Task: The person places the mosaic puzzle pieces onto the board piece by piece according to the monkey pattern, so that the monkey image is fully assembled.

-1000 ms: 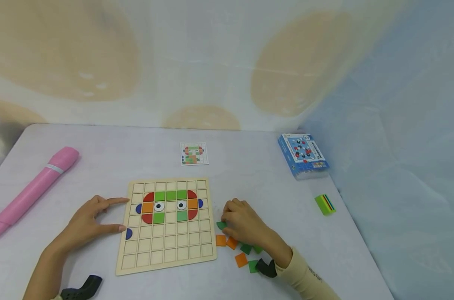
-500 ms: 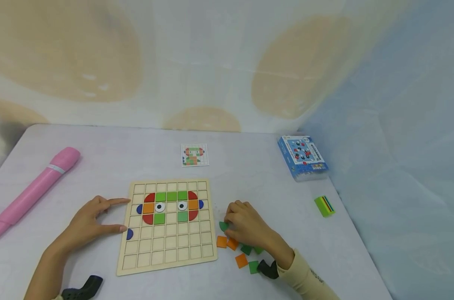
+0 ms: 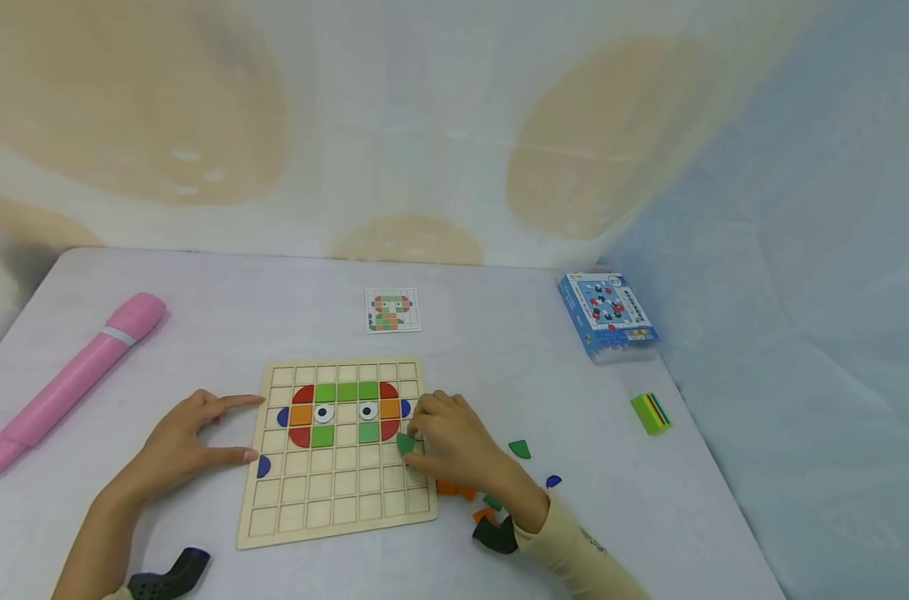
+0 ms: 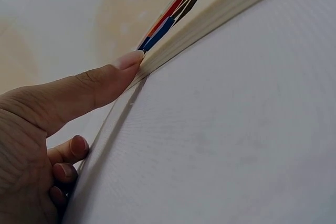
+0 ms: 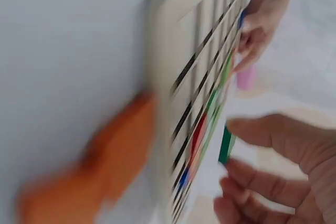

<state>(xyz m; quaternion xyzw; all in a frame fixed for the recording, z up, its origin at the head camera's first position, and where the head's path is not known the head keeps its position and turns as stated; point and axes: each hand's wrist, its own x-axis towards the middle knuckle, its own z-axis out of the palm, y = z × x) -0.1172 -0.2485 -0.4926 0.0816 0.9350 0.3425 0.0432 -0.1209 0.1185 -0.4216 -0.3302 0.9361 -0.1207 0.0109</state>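
Note:
A wooden grid board (image 3: 342,513) lies on the table, with colored tiles set in its upper cells. Among them are two eye tiles (image 3: 323,413), red rounded tiles (image 3: 302,437) and blue half-circles (image 3: 264,466). At the board's left edge, my left hand (image 3: 175,446) touches the rim with outstretched thumb and index finger; in the left wrist view its other fingers are curled. My right hand (image 3: 461,442) pinches a green tile with a rounded edge (image 3: 405,443) between thumb and fingers, over the board's right side. The right wrist view shows this tile (image 5: 227,144) edge-on, raised above the board.
Orange tiles (image 3: 447,487), a green quarter-circle (image 3: 519,449) and a blue half-circle (image 3: 553,481) lie right of the board, some partly hidden by my right arm. A pattern card (image 3: 392,311) lies behind it. Farther off are a pink cylinder (image 3: 72,375), a blue box (image 3: 607,312) and a green block (image 3: 651,413).
My right hand has moved left from the loose tiles to over the board, carrying the green tile. A green quarter-circle and blue half-circle now show behind it. My left hand stays at the edge.

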